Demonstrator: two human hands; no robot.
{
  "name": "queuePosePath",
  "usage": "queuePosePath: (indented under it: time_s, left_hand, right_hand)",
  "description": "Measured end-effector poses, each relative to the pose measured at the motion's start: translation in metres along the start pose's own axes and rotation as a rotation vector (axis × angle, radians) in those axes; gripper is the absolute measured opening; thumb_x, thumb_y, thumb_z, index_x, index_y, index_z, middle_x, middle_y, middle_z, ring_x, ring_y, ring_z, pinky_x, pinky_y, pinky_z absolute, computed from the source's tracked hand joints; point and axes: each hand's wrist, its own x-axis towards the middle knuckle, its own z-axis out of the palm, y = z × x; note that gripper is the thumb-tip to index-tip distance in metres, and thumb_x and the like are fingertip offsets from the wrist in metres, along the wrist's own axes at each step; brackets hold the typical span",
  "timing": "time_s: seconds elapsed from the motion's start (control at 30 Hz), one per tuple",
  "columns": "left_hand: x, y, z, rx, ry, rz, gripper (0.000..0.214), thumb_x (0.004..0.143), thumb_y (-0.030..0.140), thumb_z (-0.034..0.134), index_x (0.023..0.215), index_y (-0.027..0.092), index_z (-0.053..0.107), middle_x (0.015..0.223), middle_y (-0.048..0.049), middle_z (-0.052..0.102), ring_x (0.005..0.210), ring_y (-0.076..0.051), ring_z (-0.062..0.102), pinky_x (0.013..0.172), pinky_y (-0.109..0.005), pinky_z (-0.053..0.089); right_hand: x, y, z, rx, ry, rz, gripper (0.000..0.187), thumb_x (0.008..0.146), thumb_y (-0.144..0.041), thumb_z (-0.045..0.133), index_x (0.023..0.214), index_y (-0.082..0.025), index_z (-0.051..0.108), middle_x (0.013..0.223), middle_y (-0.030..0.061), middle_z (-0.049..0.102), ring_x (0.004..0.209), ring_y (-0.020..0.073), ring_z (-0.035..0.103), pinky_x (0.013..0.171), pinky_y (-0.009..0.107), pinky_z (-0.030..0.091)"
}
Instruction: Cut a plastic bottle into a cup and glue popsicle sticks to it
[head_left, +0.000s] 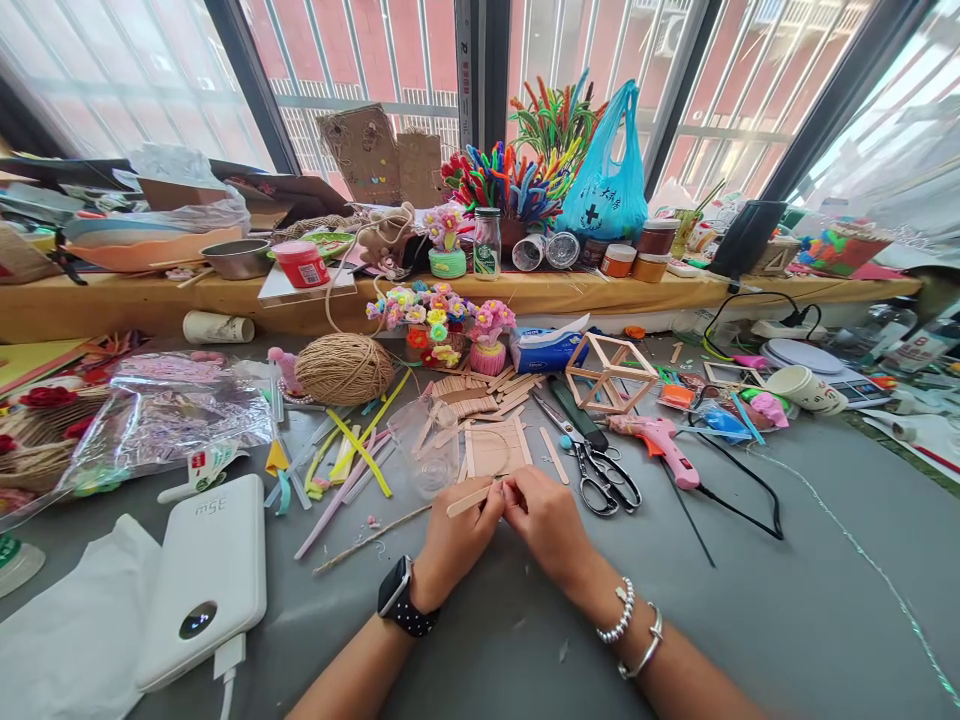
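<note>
A wooden craft stick [468, 501] is pinched in my left hand [457, 530], its free end pointing left. My right hand [546, 520] is closed, fingertips meeting those of the left; what they grip is hidden. A length of twine [373, 538] runs along the table up to my left hand. Just beyond both hands lies a panel of craft sticks [496, 448] with a loop of twine over it. One loose craft stick [554, 455] sits to the panel's right, beside the black-handled scissors [592, 465]. Behind the panel are piled more craft sticks [517, 392].
A pink glue gun [660, 440] and an open stick frame [611, 372] stand at the right. A twine ball [343, 369], glue sticks [341, 500] and a white power bank [206, 580] are on the left. The wooden ledge [442, 293] behind holds jars and pipe cleaners.
</note>
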Motion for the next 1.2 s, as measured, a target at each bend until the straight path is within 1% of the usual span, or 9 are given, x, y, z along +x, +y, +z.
queuePosePath:
  time_s: [0.13, 0.3, 0.57, 0.67, 0.8, 0.97, 1.03, 1.1, 1.2]
  left_hand:
    - [0.0, 0.002, -0.003, -0.085, 0.012, -0.027, 0.036, 0.082, 0.026, 0.03, 0.049, 0.019, 0.041, 0.047, 0.0008, 0.048, 0.047, -0.011, 0.041, 0.048, -0.023, 0.027]
    - [-0.003, 0.002, -0.006, -0.318, -0.008, -0.147, 0.041, 0.082, 0.03, 0.027, 0.043, 0.02, 0.036, 0.043, 0.002, 0.043, 0.045, -0.011, 0.043, 0.049, -0.023, 0.031]
    - [-0.002, -0.001, -0.005, -0.439, -0.013, -0.14, 0.042, 0.084, 0.034, 0.028, 0.046, 0.019, 0.039, 0.046, 0.0025, 0.043, 0.047, -0.01, 0.043, 0.051, -0.022, 0.034]
    - [-0.002, 0.001, -0.007, -0.445, -0.005, -0.129, 0.04, 0.085, 0.035, 0.03, 0.053, 0.018, 0.046, 0.047, 0.0029, 0.045, 0.049, -0.01, 0.045, 0.053, -0.022, 0.036]
    - [-0.001, 0.005, -0.008, -0.446, 0.005, -0.134, 0.033, 0.085, 0.035, 0.034, 0.074, 0.017, 0.059, 0.056, 0.0019, 0.053, 0.049, -0.009, 0.049, 0.054, -0.021, 0.04]
    - [-0.001, 0.004, -0.008, -0.397, 0.024, -0.121, 0.034, 0.085, 0.035, 0.034, 0.077, 0.018, 0.062, 0.058, 0.0013, 0.056, 0.051, -0.01, 0.051, 0.055, -0.021, 0.041]
    - [-0.001, 0.004, -0.008, -0.388, 0.025, -0.112, 0.034, 0.085, 0.035, 0.034, 0.073, 0.017, 0.061, 0.057, 0.0017, 0.055, 0.051, -0.009, 0.051, 0.057, -0.021, 0.041]
    - [-0.001, 0.004, -0.008, -0.382, 0.026, -0.094, 0.035, 0.086, 0.033, 0.034, 0.067, 0.017, 0.058, 0.056, 0.002, 0.054, 0.051, -0.009, 0.05, 0.058, -0.021, 0.04]
    - [-0.001, 0.006, -0.01, -0.365, 0.013, -0.06, 0.036, 0.086, 0.032, 0.034, 0.059, 0.017, 0.054, 0.055, 0.0018, 0.053, 0.052, -0.01, 0.05, 0.059, -0.022, 0.04]
  right_hand:
    - [0.004, 0.008, -0.005, 0.106, 0.033, 0.108, 0.015, 0.078, -0.016, 0.043, 0.067, -0.018, 0.054, 0.064, 0.0018, 0.057, 0.058, 0.0129, 0.052, 0.055, 0.023, 0.038]
    - [0.013, 0.023, -0.023, 0.281, 0.155, 0.365, 0.017, 0.08, -0.025, 0.041, 0.072, -0.017, 0.054, 0.058, -0.0009, 0.052, 0.051, 0.0114, 0.048, 0.051, 0.022, 0.037]
    - [0.013, 0.011, -0.021, 0.234, -0.011, 0.123, 0.025, 0.08, -0.021, 0.031, 0.057, -0.02, 0.04, 0.052, -0.003, 0.043, 0.05, 0.0109, 0.04, 0.05, 0.023, 0.03]
    - [0.013, 0.011, -0.021, 0.229, -0.059, 0.126, 0.028, 0.079, -0.021, 0.034, 0.051, -0.02, 0.038, 0.048, -0.0034, 0.041, 0.047, 0.0102, 0.039, 0.048, 0.022, 0.028]
    - [0.014, 0.014, -0.022, 0.266, -0.087, 0.15, 0.033, 0.08, -0.023, 0.035, 0.048, -0.019, 0.044, 0.047, -0.0027, 0.044, 0.047, 0.0097, 0.042, 0.048, 0.022, 0.029]
    - [0.014, 0.013, -0.024, 0.319, -0.112, 0.133, 0.04, 0.084, -0.028, 0.037, 0.049, -0.017, 0.052, 0.048, -0.0022, 0.048, 0.048, 0.009, 0.043, 0.051, 0.021, 0.032]
    - [0.014, 0.012, -0.025, 0.355, -0.097, 0.154, 0.034, 0.084, -0.032, 0.042, 0.056, -0.017, 0.056, 0.053, -0.0015, 0.051, 0.05, 0.0094, 0.045, 0.051, 0.021, 0.033]
    - [0.015, 0.012, -0.025, 0.424, -0.065, 0.185, 0.024, 0.081, -0.035, 0.049, 0.073, -0.016, 0.061, 0.062, -0.0004, 0.055, 0.053, 0.0098, 0.047, 0.051, 0.02, 0.036]
    - [0.015, 0.012, -0.025, 0.517, -0.044, 0.184, 0.024, 0.079, -0.035, 0.053, 0.094, -0.018, 0.061, 0.072, 0.0008, 0.058, 0.057, 0.01, 0.05, 0.054, 0.021, 0.041]
